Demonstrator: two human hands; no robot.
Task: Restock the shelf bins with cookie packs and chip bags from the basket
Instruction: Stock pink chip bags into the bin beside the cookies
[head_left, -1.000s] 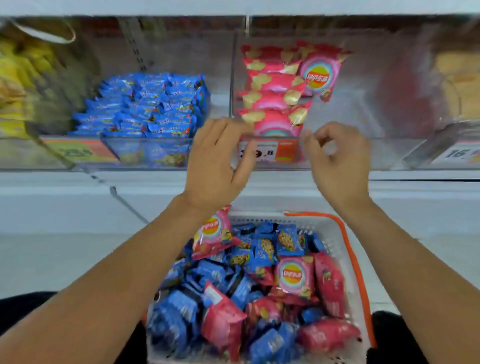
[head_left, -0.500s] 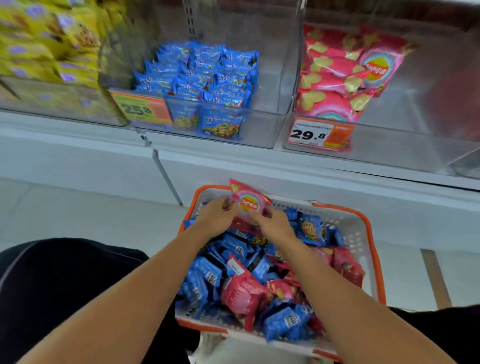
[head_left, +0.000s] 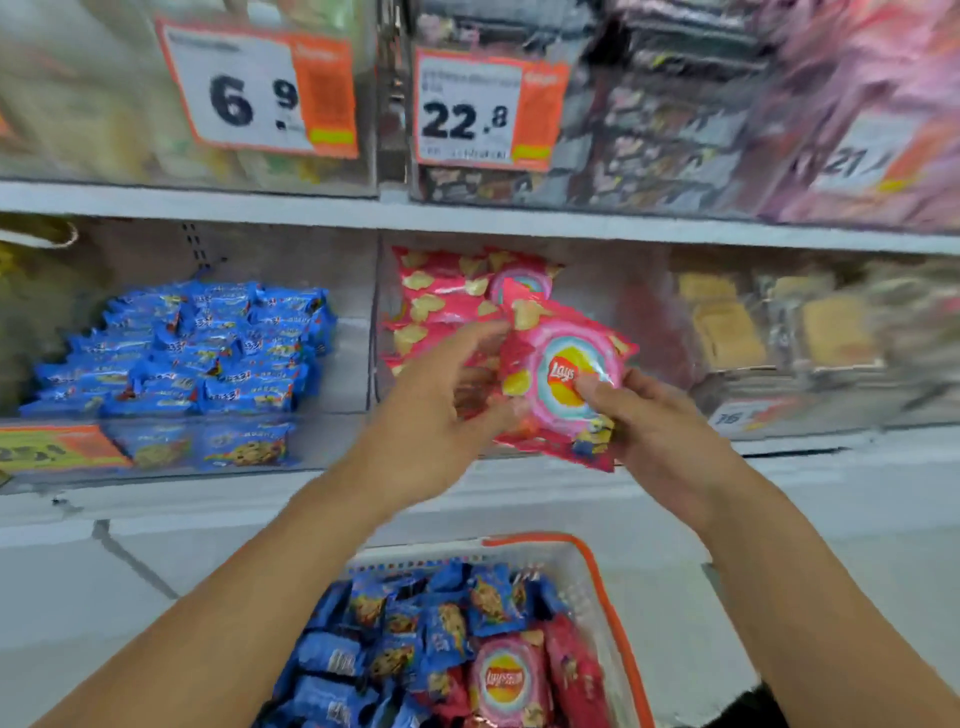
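We see our two forearms bare from elbow to wrist, with no sleeve reaching into view on either side. Our left hand (head_left: 431, 415) and our right hand (head_left: 660, 426) are bare as well: no gloves, no rings, no watch or band at either wrist. Our fingernails are short and unpainted where they show. At the bottom right corner a small patch of dark, near-black clothing (head_left: 748, 709) shows beneath our right forearm.
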